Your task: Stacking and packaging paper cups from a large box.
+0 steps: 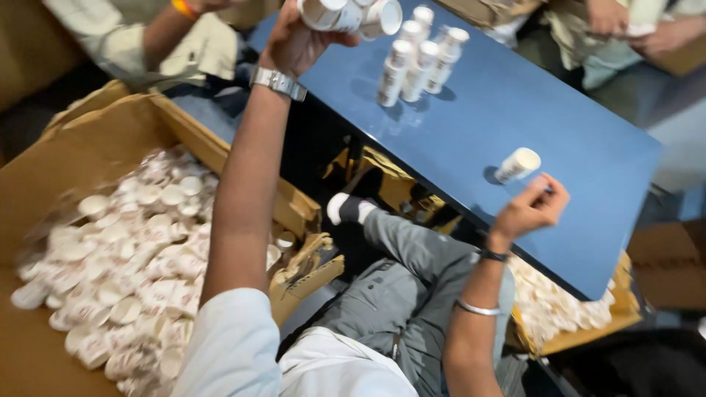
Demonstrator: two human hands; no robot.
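Bottles (pixel 351 13), small, white and capped, sit bunched in the left hand (pixel 294 40), whose fingers are wrapped tight round several of them at the top edge of the view, above the near-left corner of the blue counter (pixel 529 110). A metal watch (pixel 278 81) circles that wrist. The right hand (pixel 531 208) hovers low over the counter's near edge with its fingers curled loosely together; whether it pinches anything I cannot tell. A dark band and a thin silver bangle (pixel 478 308) ring that forearm. Just beside the right hand, 1 white bottle (pixel 517 164) lies tipped on its side on the counter. Further back, a cluster of upright bottles (pixel 421 55) stands on the counter, close to the full left hand. Below and left of the arm, a large cardboard box (pixel 88 140) holds a blurred heap of the same white bottles. A second, smaller box (pixel 588 323) with more of them shows under the counter's right end. Other people's hands (pixel 607 16) rest at the counter's far side.
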